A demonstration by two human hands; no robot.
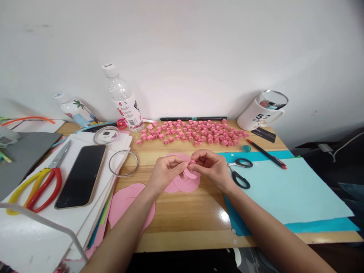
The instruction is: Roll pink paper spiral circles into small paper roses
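Over the middle of the wooden table [184,223], my left hand [166,170] and my right hand [212,167] meet. Both pinch a pink paper spiral strip [191,172], rolled into a small bud at the fingertips, its loose tail hanging down. Beneath them lie pink paper circles [182,184]. Behind the hands, several finished pink paper roses [196,133] are spread across the table. Another pink paper circle [127,203] lies near my left forearm.
Black-handled scissors [240,172] rest on light blue paper sheets [287,189] at right, by a red pen [267,153] and a white mug [263,112]. At left: a phone [81,174], red and yellow scissors [42,182], a clear ring [123,163], a plastic bottle [123,98].
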